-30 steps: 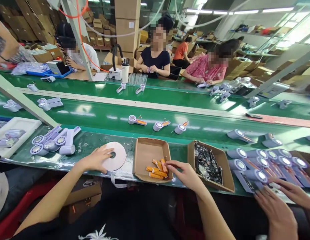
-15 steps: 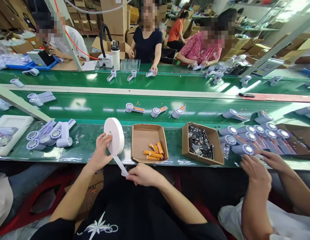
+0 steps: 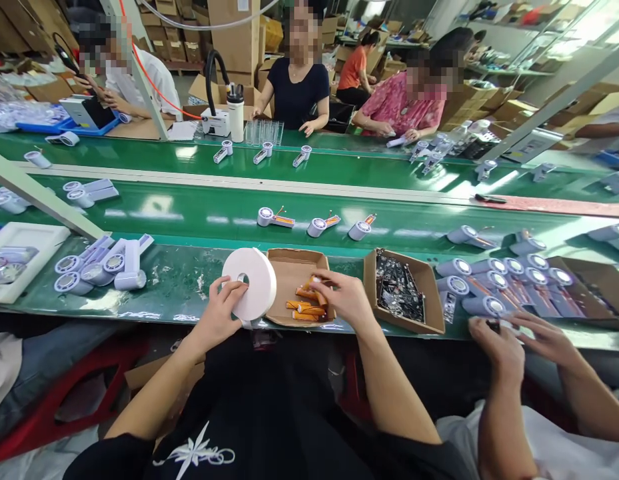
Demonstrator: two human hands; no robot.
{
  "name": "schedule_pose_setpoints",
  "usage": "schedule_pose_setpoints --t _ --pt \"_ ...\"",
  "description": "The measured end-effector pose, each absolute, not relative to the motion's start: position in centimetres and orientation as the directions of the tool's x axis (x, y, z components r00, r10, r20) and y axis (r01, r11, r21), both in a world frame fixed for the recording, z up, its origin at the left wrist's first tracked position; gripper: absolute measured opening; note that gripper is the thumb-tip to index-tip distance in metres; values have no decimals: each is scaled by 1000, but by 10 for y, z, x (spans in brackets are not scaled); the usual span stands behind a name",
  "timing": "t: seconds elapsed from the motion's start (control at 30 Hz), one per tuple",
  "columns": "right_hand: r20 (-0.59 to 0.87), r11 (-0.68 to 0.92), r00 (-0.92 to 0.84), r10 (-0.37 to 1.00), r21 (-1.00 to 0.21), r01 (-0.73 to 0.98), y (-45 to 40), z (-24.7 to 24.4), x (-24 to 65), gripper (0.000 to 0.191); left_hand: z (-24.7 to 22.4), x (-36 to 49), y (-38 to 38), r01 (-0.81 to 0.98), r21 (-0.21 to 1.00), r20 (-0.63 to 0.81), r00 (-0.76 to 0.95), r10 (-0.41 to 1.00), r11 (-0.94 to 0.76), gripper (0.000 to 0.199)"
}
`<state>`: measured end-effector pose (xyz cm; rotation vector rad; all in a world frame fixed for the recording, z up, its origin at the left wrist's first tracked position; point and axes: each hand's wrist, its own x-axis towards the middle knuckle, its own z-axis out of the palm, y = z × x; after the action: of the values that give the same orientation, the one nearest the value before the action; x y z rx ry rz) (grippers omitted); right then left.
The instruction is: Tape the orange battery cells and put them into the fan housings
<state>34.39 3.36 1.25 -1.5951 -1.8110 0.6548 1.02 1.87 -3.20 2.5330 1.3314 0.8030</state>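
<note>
A wide white tape roll (image 3: 256,287) is gripped by my left hand (image 3: 220,312), its fingers at the core hole. The roll overlaps the left side of a shallow cardboard box (image 3: 284,263). Inside that box lie several orange battery cells (image 3: 304,311) with thin wires. My right hand (image 3: 342,297) reaches over the box's right edge, its thumb and fingertips closed at an orange cell near the back right. To the right stands another cardboard box of small dark parts (image 3: 402,287).
Lilac fan bodies lie piled at the left (image 3: 102,267) and right (image 3: 514,273) of the bench. Three with orange cells sit on the green belt (image 3: 199,213). A co-worker's hands (image 3: 509,337) work close at the right. Other people sit across the belts.
My right hand has let go of the tape end and moved right and up to the cells. My left hand has shifted right with the roll, now turned flatter to view.
</note>
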Motion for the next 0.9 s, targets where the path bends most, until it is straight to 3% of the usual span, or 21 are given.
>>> schedule_pose_setpoints --t 0.07,0.13,0.27,0.47,0.57,0.63,0.73,0.8,0.9 --pt "328 257 144 934 -894 368 20 15 339 26 -31 12 13 692 361 425 475 771 -625 70" --pt "471 430 273 839 -881 199 7 15 330 24 -28 14 7 672 340 458 493 740 -658 72" --pt "621 615 356 698 -775 147 -3 14 307 24 -20 22 0 641 317 462 539 704 -699 73" --pt "684 694 367 630 -708 128 0 7 285 30 -12 30 -5 625 285 414 604 681 -727 69" --pt "614 628 281 738 -777 47 -4 -3 276 18 -11 28 -4 651 245 411 601 685 -718 69" --pt "493 516 251 833 -856 -33 -5 -8 275 16 -9 24 0 674 201 418 597 685 -711 68" --pt "237 253 131 963 -960 -122 1 -2 286 41 0 14 8 670 80 423 648 634 -738 61" --pt "85 82 -29 996 -993 -82 12 13 301 55 11 7 15 646 -14 406 701 587 -763 57" --pt "-65 -38 -232 970 -992 117 26 39 317 41 27 1 24 602 -126 365 767 528 -788 59"
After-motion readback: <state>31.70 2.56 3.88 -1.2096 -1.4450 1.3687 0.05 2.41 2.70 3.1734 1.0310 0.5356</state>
